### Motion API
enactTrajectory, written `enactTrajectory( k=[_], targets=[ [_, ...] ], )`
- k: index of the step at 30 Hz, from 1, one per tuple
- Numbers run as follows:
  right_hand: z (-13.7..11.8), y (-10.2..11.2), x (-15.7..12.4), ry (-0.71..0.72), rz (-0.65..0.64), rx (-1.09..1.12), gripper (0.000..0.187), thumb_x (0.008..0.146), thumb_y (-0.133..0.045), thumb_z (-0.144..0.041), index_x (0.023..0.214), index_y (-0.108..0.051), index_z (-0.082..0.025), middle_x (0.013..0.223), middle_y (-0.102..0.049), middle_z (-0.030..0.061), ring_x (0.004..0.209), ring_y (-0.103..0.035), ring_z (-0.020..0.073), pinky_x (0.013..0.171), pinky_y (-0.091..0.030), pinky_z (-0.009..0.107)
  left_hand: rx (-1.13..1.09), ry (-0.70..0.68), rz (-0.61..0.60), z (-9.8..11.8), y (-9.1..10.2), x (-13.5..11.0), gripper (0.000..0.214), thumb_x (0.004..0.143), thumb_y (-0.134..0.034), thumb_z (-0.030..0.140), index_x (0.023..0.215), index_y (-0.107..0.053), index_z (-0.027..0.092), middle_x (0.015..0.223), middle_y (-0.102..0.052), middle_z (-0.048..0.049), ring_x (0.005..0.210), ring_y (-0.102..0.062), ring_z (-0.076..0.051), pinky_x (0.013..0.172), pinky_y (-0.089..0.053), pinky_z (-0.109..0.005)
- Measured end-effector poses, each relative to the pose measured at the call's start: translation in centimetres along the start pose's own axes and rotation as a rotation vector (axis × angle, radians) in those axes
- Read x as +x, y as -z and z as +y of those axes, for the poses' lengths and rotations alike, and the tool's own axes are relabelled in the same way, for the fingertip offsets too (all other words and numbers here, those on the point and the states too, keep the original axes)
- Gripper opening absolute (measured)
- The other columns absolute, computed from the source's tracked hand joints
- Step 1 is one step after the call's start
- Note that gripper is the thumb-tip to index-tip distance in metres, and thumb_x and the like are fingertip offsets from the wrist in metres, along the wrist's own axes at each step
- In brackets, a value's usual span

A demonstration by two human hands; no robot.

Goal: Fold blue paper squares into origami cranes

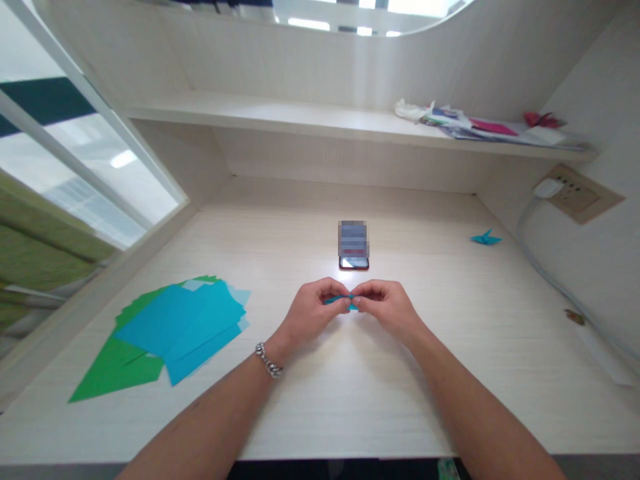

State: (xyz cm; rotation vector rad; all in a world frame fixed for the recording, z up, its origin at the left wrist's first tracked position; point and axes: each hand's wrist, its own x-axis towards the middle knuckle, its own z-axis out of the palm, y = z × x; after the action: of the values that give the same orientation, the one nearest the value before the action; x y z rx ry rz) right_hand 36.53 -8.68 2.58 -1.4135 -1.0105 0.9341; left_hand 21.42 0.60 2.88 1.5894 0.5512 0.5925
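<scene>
Between both hands, over the middle of the desk [360,393], is a small piece of folded blue paper [353,307]. My left hand [317,307] pinches its left side, thumb in front and fingers behind. From the other side my right hand [384,303] grips it the same way, the fingertips of the two hands almost meeting. Most of the paper is hidden by the fingers, so its folded shape cannot be made out. Just beyond the hands lies a phone [354,262], its screen blurred.
Blue paper sheets [195,320] overlap green paper sheets [115,373] on the left. A folded blue paper bird [486,238] sits at the right. Papers [495,127] lie on the shelf [300,123] above. A charger [549,188] with a cable [543,273] is plugged into the right wall.
</scene>
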Motion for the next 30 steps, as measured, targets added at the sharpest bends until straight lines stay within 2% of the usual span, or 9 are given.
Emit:
enactTrajectory(
  k=[6, 9, 16, 20, 25, 30],
  targets=[
    [-0.16, -0.35, -0.16, -0.048, 0.037, 0.163, 0.013, 0.063, -0.072, -0.017, 0.075, -0.074, -0.018, 0.068, -0.071, 0.0027, 0.063, -0.065, 0.0172, 0.063, -0.052, 0.03, -0.125, 0.062, -0.005, 0.27, -0.15, 0.23, 0.005, 0.072, -0.066, 0.013, 0.076, -0.064, 0.014, 0.066, -0.066, 0.0004, 0.06, -0.063, -0.012, 0.061, -0.051, -0.023],
    [-0.25, -0.39, -0.19, -0.066, 0.017, 0.219, 0.012, 0.062, -0.073, -0.017, 0.074, -0.074, -0.018, 0.068, -0.072, 0.0025, 0.064, -0.066, 0.0174, 0.063, -0.053, 0.03, -0.149, 0.061, -0.003, 0.38, -0.25, 0.24, 0.005, 0.071, -0.065, 0.011, 0.075, -0.065, 0.013, 0.064, -0.065, 0.0007, 0.059, -0.062, -0.011, 0.061, -0.05, -0.022],
    [-0.53, -0.15, -0.27, -0.096, -0.018, 0.271, 0.013, 0.064, -0.074, -0.021, 0.077, -0.074, -0.017, 0.07, -0.072, 0.0041, 0.066, -0.068, 0.0187, 0.065, -0.053, 0.031, -0.092, 0.028, -0.001, 0.65, -0.3, -0.03, 0.003, 0.073, -0.063, 0.011, 0.075, -0.065, 0.014, 0.067, -0.065, 0.0, 0.063, -0.061, -0.011, 0.063, -0.049, -0.022],
    [-0.36, -0.2, -0.2, -0.12, 0.002, 0.223, 0.015, 0.067, -0.074, -0.028, 0.077, -0.073, -0.016, 0.071, -0.07, 0.0034, 0.066, -0.065, 0.0158, 0.063, -0.052, 0.028, 0.002, -0.005, -0.022, 0.28, -0.15, -0.06, 0.005, 0.075, -0.064, 0.014, 0.079, -0.066, 0.014, 0.073, -0.066, -0.0016, 0.069, -0.062, -0.013, 0.066, -0.05, -0.024],
    [-0.01, -0.15, -0.02, -0.107, -0.005, 0.142, 0.014, 0.067, -0.073, -0.026, 0.077, -0.072, -0.015, 0.07, -0.07, 0.0037, 0.064, -0.063, 0.015, 0.063, -0.05, 0.028, 0.054, -0.032, -0.047, -0.14, -0.04, 0.03, 0.007, 0.075, -0.063, 0.015, 0.081, -0.066, 0.015, 0.076, -0.067, -0.0026, 0.072, -0.063, -0.013, 0.068, -0.05, -0.025],
    [-0.17, 0.12, -0.06, -0.088, -0.005, 0.07, 0.013, 0.067, -0.071, -0.024, 0.076, -0.072, -0.015, 0.071, -0.07, 0.0043, 0.065, -0.063, 0.016, 0.064, -0.049, 0.029, 0.006, 0.025, -0.064, 0.23, -0.13, 0.05, 0.009, 0.075, -0.061, 0.013, 0.082, -0.067, 0.014, 0.078, -0.069, -0.0036, 0.073, -0.064, -0.014, 0.07, -0.051, -0.026]
  ],
)
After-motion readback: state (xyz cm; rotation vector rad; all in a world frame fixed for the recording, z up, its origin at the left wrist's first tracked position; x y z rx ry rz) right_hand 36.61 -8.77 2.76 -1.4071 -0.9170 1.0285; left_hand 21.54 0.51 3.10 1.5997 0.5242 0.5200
